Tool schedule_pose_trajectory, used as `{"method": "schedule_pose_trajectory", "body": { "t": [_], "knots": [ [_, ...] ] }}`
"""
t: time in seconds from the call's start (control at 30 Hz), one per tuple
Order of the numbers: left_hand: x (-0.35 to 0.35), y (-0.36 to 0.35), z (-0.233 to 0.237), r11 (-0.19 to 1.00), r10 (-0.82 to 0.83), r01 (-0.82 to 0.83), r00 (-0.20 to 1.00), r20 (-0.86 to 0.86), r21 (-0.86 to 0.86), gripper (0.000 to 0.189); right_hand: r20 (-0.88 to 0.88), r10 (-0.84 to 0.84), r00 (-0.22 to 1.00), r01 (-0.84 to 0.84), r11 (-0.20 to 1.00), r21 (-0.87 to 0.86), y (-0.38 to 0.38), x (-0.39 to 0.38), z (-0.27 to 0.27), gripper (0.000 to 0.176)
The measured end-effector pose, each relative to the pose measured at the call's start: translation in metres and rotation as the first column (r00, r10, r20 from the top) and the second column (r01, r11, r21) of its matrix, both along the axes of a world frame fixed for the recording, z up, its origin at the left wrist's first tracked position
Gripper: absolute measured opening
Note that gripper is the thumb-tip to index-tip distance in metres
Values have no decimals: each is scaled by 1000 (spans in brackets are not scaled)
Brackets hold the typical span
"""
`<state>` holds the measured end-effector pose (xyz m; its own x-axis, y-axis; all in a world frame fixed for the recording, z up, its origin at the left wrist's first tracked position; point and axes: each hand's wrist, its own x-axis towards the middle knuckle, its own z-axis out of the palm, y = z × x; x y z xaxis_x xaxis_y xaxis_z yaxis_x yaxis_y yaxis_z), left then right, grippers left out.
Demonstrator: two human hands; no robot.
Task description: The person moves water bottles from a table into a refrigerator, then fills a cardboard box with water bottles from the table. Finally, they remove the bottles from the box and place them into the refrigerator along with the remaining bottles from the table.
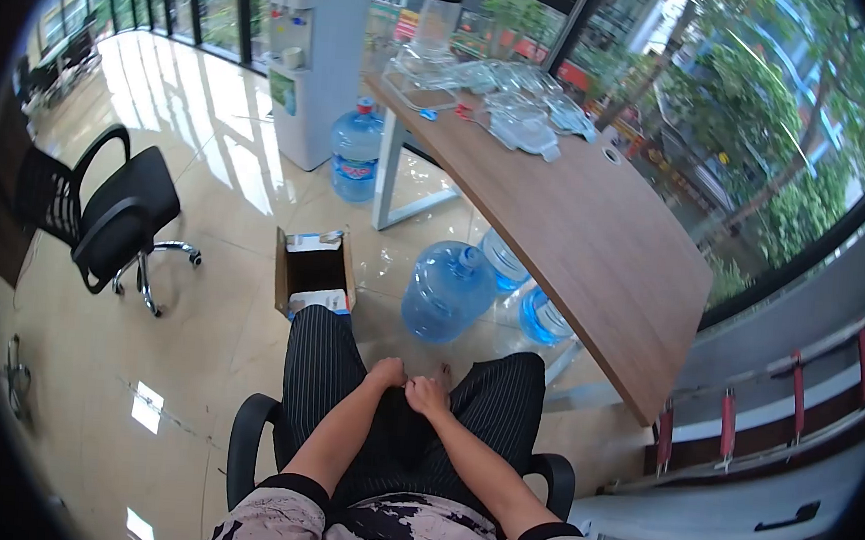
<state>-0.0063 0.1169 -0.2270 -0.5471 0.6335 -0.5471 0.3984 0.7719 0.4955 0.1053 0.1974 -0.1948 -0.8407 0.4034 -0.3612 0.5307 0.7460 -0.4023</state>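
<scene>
Between the knees of dark striped trousers, my left hand and my right hand are close together, each with its fingers curled closed. Their fingertips meet or nearly meet in the middle. Anything pinched there is too small or hidden to make out. Beyond the hands, a large blue water bottle lies or leans on the floor. An open cardboard box with a dark inside sits past my left knee.
A wooden table at right carries several clear plastic pieces. Under it are more water bottles; another bottle stands by the water dispenser. A black office chair is at left; a red-runged ladder lies at right.
</scene>
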Motion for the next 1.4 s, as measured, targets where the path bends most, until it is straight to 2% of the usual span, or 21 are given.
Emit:
{"method": "schedule_pose_trajectory", "body": {
  "t": [0.07, 0.23, 0.33, 0.4, 0.43, 0.5, 0.53, 0.57, 0.6, 0.7, 0.83, 0.9, 0.93, 1.0, 1.13, 1.2, 1.23, 1.3, 1.33, 1.37, 1.4],
  "knots": [
    [-2, -2, -10, 1000, 26, -26, 1000, -5, -4, 36, -10, -50, 999, 50, 998, -46, -5, -3, 9, 35],
    [-11, -18, -20, 996, 84, -84, 996, -6, 14, 35, 52, 49, 997, -43, 991, -123, -10, -22, 4, 34],
    [-18, -35, 0, 991, 132, -131, 991, -15, 11, 34, 92, 62, 994, -43, 980, -195, -20, -36, 2, 33],
    [-26, -48, 20, 986, 167, -163, 967, 194, -33, 30, 81, 79, 994, -58, 971, -231, -26, -48, -3, 31],
    [-26, -52, 14, 981, 195, -191, 960, 200, -41, 30, 1, 97, 995, -94, 964, -248, -28, -57, -7, 27],
    [-25, -65, 2, 918, 380, -358, 916, -125, 170, 29, -74, 150, 986, -164, 947, -277, -37, -78, -15, 23],
    [-27, -73, -2, 907, 410, -390, 903, -125, 158, 29, -191, 95, 977, -149, 945, -292, -42, -90, -19, 22],
    [-29, -80, -4, 850, 491, -448, 864, -112, 277, 32, -301, 31, 953, -129, 941, -312, -48, -102, -24, 21],
    [-29, -87, -4, 778, 563, -491, 822, -89, 391, 36, -391, 57, 919, -181, 940, -288, -54, -117, -29, 21],
    [-20, -108, 3, 678, 699, -611, 708, -101, 408, 44, -571, 221, 791, -385, 905, -183, -65, -167, -43, 26],
    [-11, -125, -6, 677, 705, -655, 707, -44, 336, 45, -495, 387, 778, -518, 841, -157, -77, -230, -58, 40],
    [-7, -130, -6, 665, 718, -669, 695, -40, 332, 44, -447, 440, 779, -492, 871, 0, -83, -247, -58, 49],
    [-6, -132, -5, 652, 731, -672, 680, -57, 350, 43, -432, 435, 790, -485, 874, -9, -84, -253, -64, 49],
    [-7, -138, 0, 638, 736, -672, 676, -41, 375, 41, -247, 518, 819, -472, 852, 226, -83, -262, -76, 59],
    [-19, -142, 13, 527, 796, -684, 606, -9, 504, 35, -84, 495, 865, -486, 867, 104, -77, -266, -44, 53],
    [-34, -141, 16, 439, 842, -662, 539, -21, 607, 31, -268, 403, 875, -414, 910, 16, -73, -264, -27, 40],
    [-45, -141, 20, 438, 839, -666, 543, -9, 603, 31, -256, 401, 880, -410, 912, 18, -72, -262, -22, 40],
    [-71, -140, 27, 493, 849, -629, 500, -172, 601, 29, -49, 385, 922, -387, 918, -84, -72, -259, -17, 34],
    [-83, -138, 32, 490, 848, -630, 505, -162, 602, 29, -136, 453, 881, -468, 877, -113, -71, -251, -15, 27],
    [-93, -136, 36, 499, 838, -582, 512, -188, 642, 30, -126, 451, 884, -464, 879, -107, -68, -245, -22, 27],
    [-100, -133, 36, 506, 829, -534, 517, -212, 677, 31, -61, 557, 828, -560, 815, -147, -66, -239, -30, 22]
  ]
}}
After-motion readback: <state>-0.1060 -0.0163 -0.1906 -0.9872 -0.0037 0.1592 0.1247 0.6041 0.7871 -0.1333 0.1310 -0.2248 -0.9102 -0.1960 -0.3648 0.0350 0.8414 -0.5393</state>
